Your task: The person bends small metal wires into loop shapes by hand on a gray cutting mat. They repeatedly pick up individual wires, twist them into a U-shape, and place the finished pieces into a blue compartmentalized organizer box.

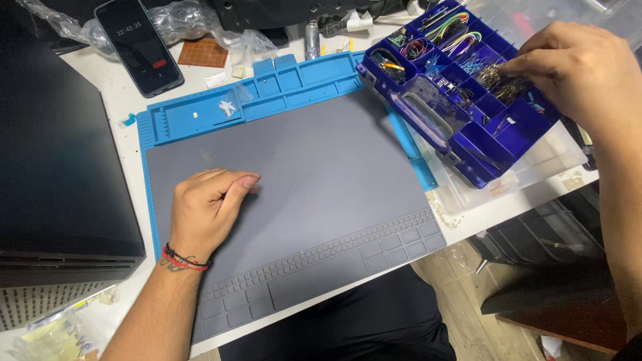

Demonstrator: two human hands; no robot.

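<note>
A phone point(139, 45) lies far left. The left hand point(208, 208) rests curled on the grey mat point(321, 174), holding nothing visible. Far right, the right hand point(582, 67) dips pinched fingers into the blue parts box point(461, 100); whether it grips anything is unclear.

A white table point(127, 100) carried a grey-and-blue work mat point(301, 180) at its middle. Behind the mat lay 1 phone point(138, 45), crumpled clear plastic point(180, 20) and a small brown perforated board point(202, 52). A black box point(60, 167) sat at the left edge, and a clear tray point(548, 160) rested at the right.
</note>
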